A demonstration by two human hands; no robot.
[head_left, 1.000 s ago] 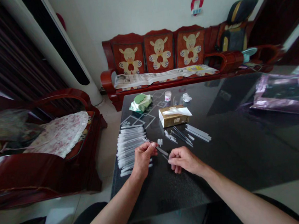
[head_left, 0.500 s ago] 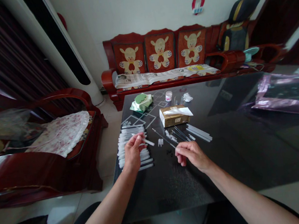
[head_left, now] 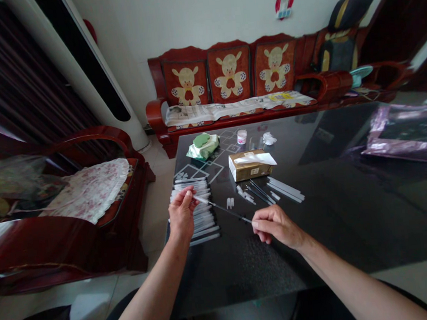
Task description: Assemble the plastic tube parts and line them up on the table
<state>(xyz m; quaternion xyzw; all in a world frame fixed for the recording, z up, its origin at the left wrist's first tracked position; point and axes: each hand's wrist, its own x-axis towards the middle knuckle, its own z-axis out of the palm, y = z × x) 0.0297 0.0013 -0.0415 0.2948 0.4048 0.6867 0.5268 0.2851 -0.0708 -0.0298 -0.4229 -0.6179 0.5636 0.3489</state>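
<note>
In my left hand (head_left: 183, 211) a short whitish pen barrel (head_left: 201, 199) is pinched between thumb and fingers, above a row of frosted white pens (head_left: 204, 222). My right hand (head_left: 277, 227) grips the near end of a thin dark pen refill (head_left: 230, 212), fingers curled. The refill's far tip meets the open end of the barrel; how deep it sits inside I cannot tell. Small white caps (head_left: 230, 203) lie beyond the refill. Farther right are white cap pieces (head_left: 245, 195), several dark refills (head_left: 259, 192) and long white tubes (head_left: 286, 189).
A tissue box (head_left: 252, 166) stands behind the loose parts on the dark glossy table (head_left: 337, 218). Beyond it are a green wipes pack (head_left: 203, 147), a small white jar (head_left: 241, 136) and crumpled tissue (head_left: 269, 139). A purple plastic bag (head_left: 409, 134) rests at the right.
The refill's tip and the end of the barrel have come together. My left hand has shifted slightly left, and my right hand has lowered a little toward me.
</note>
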